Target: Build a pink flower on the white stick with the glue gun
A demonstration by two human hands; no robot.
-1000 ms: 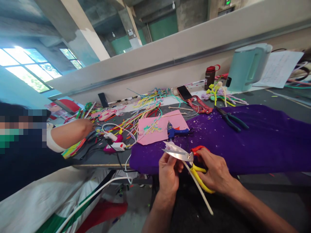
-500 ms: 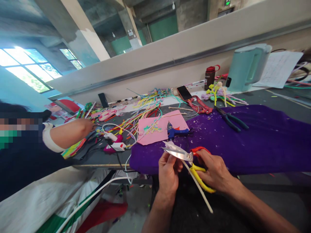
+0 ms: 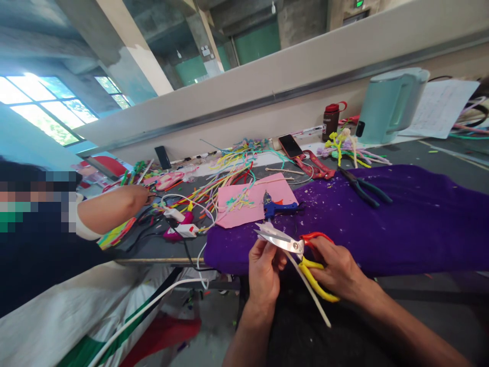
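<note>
My left hand [image 3: 264,272] is closed, thumb and fingers pinching a cream pipe cleaner [image 3: 312,294] whose long end slants down to the right. Scissors [image 3: 297,247] with one red and one yellow handle are in my right hand [image 3: 338,262], fingers wrapped in the loops. Their blades lie slightly parted over my left fingertips, near the pipe cleaner. A pale whitish tip shows just past the blades; I cannot tell what it belongs to. Beyond my hands, a blue glue gun [image 3: 280,208] rests on a pink sheet [image 3: 233,216].
A purple cloth [image 3: 431,224] covers the table edge, with pliers [image 3: 364,188] on it. Loose pipe cleaners [image 3: 214,188], a phone [image 3: 291,147], a bottle [image 3: 330,122] and a teal kettle [image 3: 389,107] stand behind. Power plugs [image 3: 185,231] and a co-worker's arm [image 3: 114,206] are left.
The free end of the pipe cleaner has shifted slightly up and left. Both hands and the scissors stay almost where they were.
</note>
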